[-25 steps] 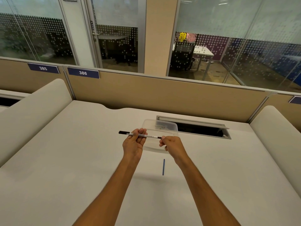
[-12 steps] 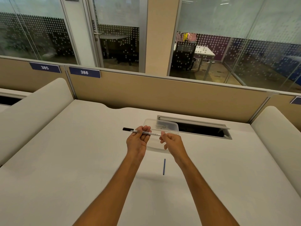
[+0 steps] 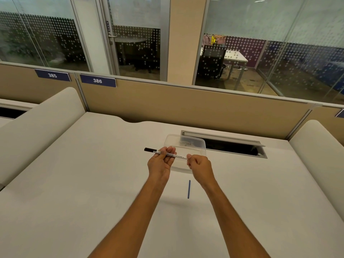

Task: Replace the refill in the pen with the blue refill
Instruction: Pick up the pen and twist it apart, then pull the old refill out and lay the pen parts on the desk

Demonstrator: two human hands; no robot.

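A thin white pen (image 3: 177, 156) with a black cap at its left end is held level above the white desk (image 3: 83, 183). My left hand (image 3: 161, 162) grips its barrel near the cap side. My right hand (image 3: 199, 165) pinches the pen's right end, which is hidden in the fingers. The blue refill (image 3: 189, 189) lies alone on the desk, just below and between my hands, pointing away from me.
A clear plastic container (image 3: 191, 144) sits on the desk right behind the hands. Beyond it is an open cable slot (image 3: 232, 147) in the desktop. Tan partition walls with number plates close the desk's far side; padded dividers flank it.
Both hands and the pen have drifted slightly right and toward me; the grip on the pen is the same. The blue refill has not moved.
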